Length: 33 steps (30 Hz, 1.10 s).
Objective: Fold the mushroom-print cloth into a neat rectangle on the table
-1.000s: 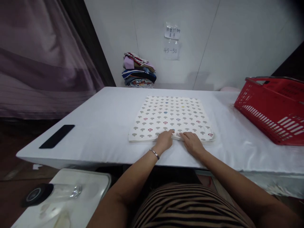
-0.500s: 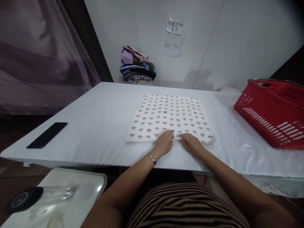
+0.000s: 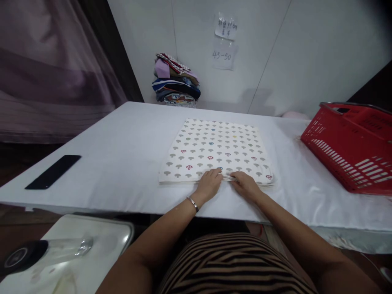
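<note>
A folded white cloth [image 3: 217,143] printed with grey and a few coloured mushrooms lies flat on the table, its layers showing along the near edge. My left hand [image 3: 210,182] grips that near edge around its middle, with a silver bracelet on the wrist. Just to the right, my right hand [image 3: 244,184] has its fingers closed on the same edge. Between the two hands the layers are slightly lifted and bunched. My thumbs and the undersides of the fingers are hidden.
White cloth covers the table [image 3: 122,163]. A black phone [image 3: 53,172] lies at the left, and a red basket [image 3: 352,151] stands at the right. Folded fabrics [image 3: 177,81] are stacked by the wall. A clear bottle [image 3: 58,250] lies on a white stool [image 3: 98,232] below left.
Both hands stay on the cloth's near edge. The edge layers between them look more raised and separated now. The whole view has shifted slightly.
</note>
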Each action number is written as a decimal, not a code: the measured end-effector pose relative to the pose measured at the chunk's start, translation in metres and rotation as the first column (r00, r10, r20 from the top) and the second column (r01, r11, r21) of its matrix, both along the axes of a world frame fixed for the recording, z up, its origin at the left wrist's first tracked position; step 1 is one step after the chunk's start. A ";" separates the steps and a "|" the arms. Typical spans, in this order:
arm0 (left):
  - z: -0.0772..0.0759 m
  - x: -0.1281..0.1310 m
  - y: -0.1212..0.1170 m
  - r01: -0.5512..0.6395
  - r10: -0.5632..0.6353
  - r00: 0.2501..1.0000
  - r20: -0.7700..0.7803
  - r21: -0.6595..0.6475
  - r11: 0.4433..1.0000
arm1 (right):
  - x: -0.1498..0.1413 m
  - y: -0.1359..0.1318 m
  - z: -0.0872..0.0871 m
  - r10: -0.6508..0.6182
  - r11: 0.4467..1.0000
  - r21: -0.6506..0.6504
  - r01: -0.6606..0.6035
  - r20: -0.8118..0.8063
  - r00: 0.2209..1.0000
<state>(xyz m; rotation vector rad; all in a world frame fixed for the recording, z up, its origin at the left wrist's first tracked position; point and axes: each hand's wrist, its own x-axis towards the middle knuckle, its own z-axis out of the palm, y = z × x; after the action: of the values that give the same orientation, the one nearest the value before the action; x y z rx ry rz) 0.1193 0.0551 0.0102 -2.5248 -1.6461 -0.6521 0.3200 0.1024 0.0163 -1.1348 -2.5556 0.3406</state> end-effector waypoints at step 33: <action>0.006 0.002 -0.016 0.016 -0.009 0.991 0.137 -0.047 0.999 | -0.004 -0.032 -0.004 0.108 0.934 0.343 -0.099 -0.005 0.994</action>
<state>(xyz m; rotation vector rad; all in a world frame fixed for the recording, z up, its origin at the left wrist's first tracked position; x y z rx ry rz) 0.1213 0.0394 0.0159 -2.5790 -1.7094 -0.8132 0.3158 0.0707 0.0119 -0.8637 -2.5283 -0.0680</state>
